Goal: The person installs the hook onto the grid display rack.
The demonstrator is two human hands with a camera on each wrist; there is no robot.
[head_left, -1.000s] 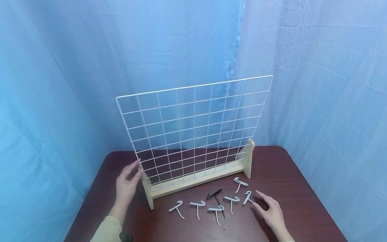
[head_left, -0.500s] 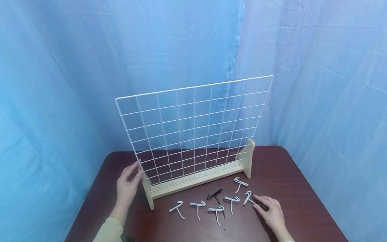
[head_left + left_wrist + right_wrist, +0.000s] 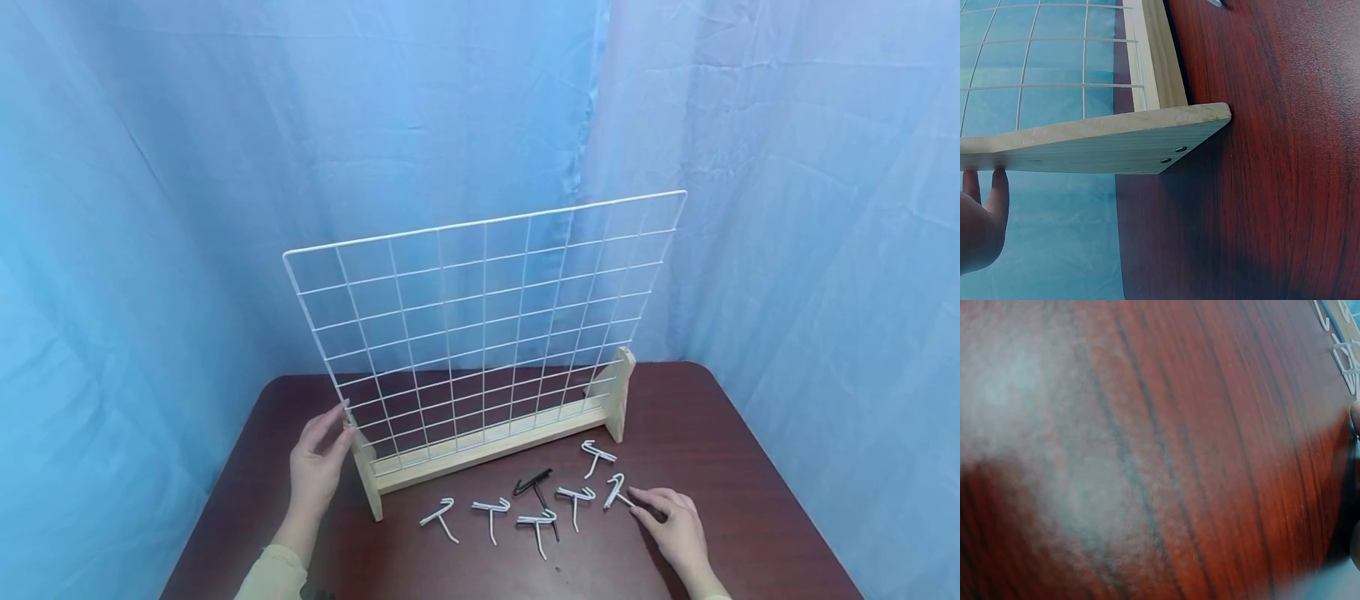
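A white wire grid panel (image 3: 483, 290) stands tilted in a wooden stand (image 3: 487, 451). At the stand's left upright, my left hand (image 3: 313, 468) has its thumb and fingertips at the top end. The left wrist view shows two fingertips (image 3: 1000, 181) against the outer face of that wooden side piece (image 3: 1110, 147). Over on the right, my right hand (image 3: 675, 533) pinches the stem of a white wire hook (image 3: 615, 492) between thumb and forefinger. In the right wrist view only the edges of that hand show, beside white hooks (image 3: 1342, 359).
In front of the stand lie several more white hooks (image 3: 491, 506) and a black hook (image 3: 532, 482), partly under a white one. All rest on the dark red-brown wooden table (image 3: 420, 575). Blue curtains (image 3: 480, 100) hang behind and on both sides.
My right hand has brought thumb and forefinger together on the white hook's stem. The grid panel's top edge sits slightly lower in view. My left hand stays at the upright.
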